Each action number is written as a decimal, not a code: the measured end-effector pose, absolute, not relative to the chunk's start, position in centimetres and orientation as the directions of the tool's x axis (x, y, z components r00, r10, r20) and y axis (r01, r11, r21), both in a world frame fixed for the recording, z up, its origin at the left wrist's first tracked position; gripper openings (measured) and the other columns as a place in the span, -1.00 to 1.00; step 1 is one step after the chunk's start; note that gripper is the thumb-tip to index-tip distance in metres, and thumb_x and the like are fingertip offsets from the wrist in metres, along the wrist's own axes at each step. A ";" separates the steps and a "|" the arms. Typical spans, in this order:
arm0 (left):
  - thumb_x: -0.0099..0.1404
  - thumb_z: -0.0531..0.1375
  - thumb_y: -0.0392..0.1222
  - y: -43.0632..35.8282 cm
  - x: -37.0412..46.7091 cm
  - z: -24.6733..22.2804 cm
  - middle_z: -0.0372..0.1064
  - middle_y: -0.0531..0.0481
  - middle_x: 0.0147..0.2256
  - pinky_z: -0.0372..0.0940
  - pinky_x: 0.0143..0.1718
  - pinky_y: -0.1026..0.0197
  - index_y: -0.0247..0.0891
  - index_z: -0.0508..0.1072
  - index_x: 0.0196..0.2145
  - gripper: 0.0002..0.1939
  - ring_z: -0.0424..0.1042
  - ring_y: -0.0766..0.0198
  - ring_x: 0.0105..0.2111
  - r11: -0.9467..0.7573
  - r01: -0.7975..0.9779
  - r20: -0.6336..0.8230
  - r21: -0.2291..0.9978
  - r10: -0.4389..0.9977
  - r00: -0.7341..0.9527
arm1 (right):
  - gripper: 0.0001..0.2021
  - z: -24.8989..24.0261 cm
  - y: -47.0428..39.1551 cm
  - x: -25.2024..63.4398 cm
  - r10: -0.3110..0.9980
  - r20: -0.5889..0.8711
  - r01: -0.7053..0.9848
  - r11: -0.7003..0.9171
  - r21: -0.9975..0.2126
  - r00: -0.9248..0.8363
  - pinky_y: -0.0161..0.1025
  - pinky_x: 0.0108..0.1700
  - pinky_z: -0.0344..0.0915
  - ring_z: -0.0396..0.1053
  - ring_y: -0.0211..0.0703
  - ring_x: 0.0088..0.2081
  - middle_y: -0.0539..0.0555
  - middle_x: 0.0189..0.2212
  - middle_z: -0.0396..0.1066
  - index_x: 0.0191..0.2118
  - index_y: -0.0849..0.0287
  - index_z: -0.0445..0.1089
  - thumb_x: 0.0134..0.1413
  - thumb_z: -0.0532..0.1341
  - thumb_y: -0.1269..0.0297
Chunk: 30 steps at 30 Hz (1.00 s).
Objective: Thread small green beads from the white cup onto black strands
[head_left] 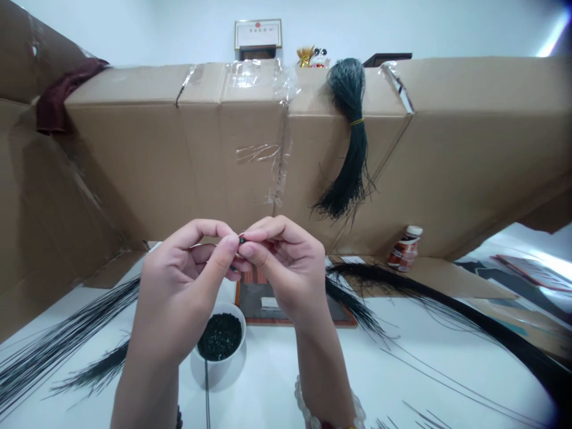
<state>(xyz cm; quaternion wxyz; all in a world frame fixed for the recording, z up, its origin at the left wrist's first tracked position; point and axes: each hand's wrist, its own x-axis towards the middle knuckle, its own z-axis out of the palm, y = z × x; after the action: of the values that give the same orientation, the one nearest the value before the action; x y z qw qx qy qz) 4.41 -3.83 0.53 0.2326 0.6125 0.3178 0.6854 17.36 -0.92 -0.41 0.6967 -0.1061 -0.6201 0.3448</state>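
Observation:
My left hand and my right hand meet at the centre, each with thumb and forefinger pinched. Between the fingertips is a small dark bead-like piece with a green glint, mostly covered by the fingers. Another dark bit shows by the curled fingers of my left hand, too small to name. Below the hands stands a white bowl of small dark green pieces. Thin dark strands run down in front of the bowl; where they start is hidden. Behind my right hand lies a grey tray with a reddish-brown rim.
Bundles of dark strands lie at left and right. A tied bundle hangs over the cardboard wall. A brown bottle with a white cap stands at right. Dark red cloth drapes the left corner.

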 end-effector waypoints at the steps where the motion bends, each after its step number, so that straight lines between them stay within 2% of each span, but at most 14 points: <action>1: 0.27 0.31 -0.22 -3.8 4.4 0.5 0.43 0.09 -0.46 0.42 -0.53 0.46 -0.20 0.54 -0.41 -0.91 0.41 0.44 -0.56 -0.686 0.068 0.688 0.724 0.712 -0.141 | -0.93 -0.4 -0.9 17.4 0.609 0.793 -0.332 0.747 -0.576 -0.008 -0.26 -0.34 0.48 0.46 -0.23 -0.38 -0.03 -0.43 0.51 -0.38 0.07 0.55 0.04 0.43 0.36; 5: 0.28 0.31 -0.21 -3.7 4.3 0.5 0.41 0.10 -0.48 0.40 -0.54 0.47 -0.20 0.53 -0.41 -0.91 0.40 0.46 -0.58 -0.678 0.068 0.680 0.732 0.721 -0.133 | -0.92 -0.7 -1.0 17.3 0.595 0.804 -0.290 0.770 -0.569 0.004 -0.28 -0.25 0.48 0.49 -0.26 -0.34 -0.03 -0.38 0.54 -0.33 0.05 0.56 0.08 0.40 0.40; 12: 0.25 0.33 -0.24 -3.6 4.5 0.5 0.48 0.09 -0.43 0.47 -0.44 0.45 -0.19 0.55 -0.40 -0.94 0.50 0.41 -0.47 -0.710 0.011 0.700 0.704 0.692 -0.176 | -0.97 -0.5 -1.0 16.8 0.672 0.740 -0.394 0.677 -0.622 -0.013 -0.26 -0.22 0.49 0.48 -0.26 -0.36 -0.05 -0.42 0.52 -0.33 0.06 0.53 0.12 0.37 0.31; 19: 0.25 0.32 -0.30 -4.6 4.7 0.8 0.50 0.11 -0.42 0.45 -0.41 0.48 -0.19 0.54 -0.41 -0.91 0.50 0.43 -0.44 -0.683 0.036 0.673 0.729 0.707 -0.216 | -0.95 -0.5 -1.2 16.7 0.686 0.728 -0.396 0.664 -0.634 -0.016 -0.24 -0.24 0.51 0.50 -0.23 -0.36 -0.03 -0.41 0.52 -0.33 0.07 0.53 0.10 0.39 0.28; 30: 0.25 0.30 -0.33 -4.5 4.5 0.8 0.49 0.12 -0.43 0.43 -0.42 0.50 -0.19 0.54 -0.42 -0.90 0.49 0.45 -0.46 -0.693 0.049 0.688 0.720 0.701 -0.190 | -0.96 -0.6 -1.0 16.4 0.699 0.714 -0.441 0.630 -0.639 -0.038 -0.27 -0.26 0.52 0.49 -0.26 -0.39 -0.05 -0.42 0.52 -0.33 0.05 0.53 0.12 0.38 0.27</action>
<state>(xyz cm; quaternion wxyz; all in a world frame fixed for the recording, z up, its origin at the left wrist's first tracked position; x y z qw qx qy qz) 4.48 -4.51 0.82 0.2316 0.5929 0.3163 0.7034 16.43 -1.04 -0.62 0.6849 -0.1096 -0.5881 0.4160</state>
